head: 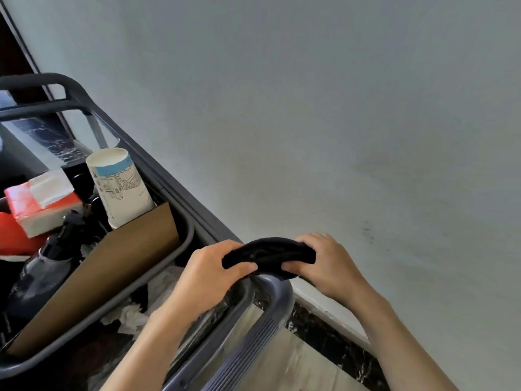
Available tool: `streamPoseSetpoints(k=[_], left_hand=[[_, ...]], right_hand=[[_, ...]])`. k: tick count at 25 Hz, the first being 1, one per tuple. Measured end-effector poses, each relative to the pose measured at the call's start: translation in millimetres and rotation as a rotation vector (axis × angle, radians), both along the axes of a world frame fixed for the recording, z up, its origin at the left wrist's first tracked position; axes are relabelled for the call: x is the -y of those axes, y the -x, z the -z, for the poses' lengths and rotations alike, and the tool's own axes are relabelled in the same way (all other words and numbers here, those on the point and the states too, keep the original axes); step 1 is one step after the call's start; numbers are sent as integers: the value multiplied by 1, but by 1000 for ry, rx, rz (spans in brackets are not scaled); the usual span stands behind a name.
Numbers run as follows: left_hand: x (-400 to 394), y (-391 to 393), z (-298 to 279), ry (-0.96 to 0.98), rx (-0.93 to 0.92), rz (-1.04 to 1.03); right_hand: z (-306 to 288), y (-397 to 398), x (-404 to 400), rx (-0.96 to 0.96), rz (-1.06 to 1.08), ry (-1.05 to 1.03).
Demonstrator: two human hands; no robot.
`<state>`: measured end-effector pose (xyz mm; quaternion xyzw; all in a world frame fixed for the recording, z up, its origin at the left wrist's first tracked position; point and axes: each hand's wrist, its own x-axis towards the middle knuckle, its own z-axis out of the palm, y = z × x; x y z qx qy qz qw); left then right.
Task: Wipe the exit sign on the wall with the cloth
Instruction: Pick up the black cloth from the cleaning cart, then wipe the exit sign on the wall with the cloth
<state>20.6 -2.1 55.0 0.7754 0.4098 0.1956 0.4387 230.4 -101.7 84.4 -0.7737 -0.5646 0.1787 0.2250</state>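
Observation:
A bunched black cloth (pixel 269 253) is held between both hands just above the grey handle (pixel 270 300) of a cleaning cart. My left hand (pixel 211 273) grips its left end and my right hand (pixel 324 263) grips its right end, thumbs on the near side. The pale grey wall (pixel 310 108) fills the upper and right part of the view. No exit sign is in view.
The grey cart (pixel 158 176) on the left holds a white and blue paper cup (pixel 119 184), a red and white tissue pack (pixel 39 201), a dark spray bottle (pixel 42 266), brown cardboard (pixel 112 275) and crumpled paper. A white baseboard (pixel 324 306) and dark marble floor strip run lower right.

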Motion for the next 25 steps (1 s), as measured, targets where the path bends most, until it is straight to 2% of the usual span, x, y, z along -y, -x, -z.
streamPoseSetpoints(k=[5,11,17,25], left_hand=[[41,-48,-34,15,75,165],[105,-120,-44,14,53,320],[167,-176,-21,50,-58,354],[185,-211,17,67,-116,334]], right_hand=[[-27,-35,79,-135,171,-123],[-23,-84,171,-254,352,-153],[12,-121,244,-324,449,-159],[49,-146,267,-421,501,-131]])
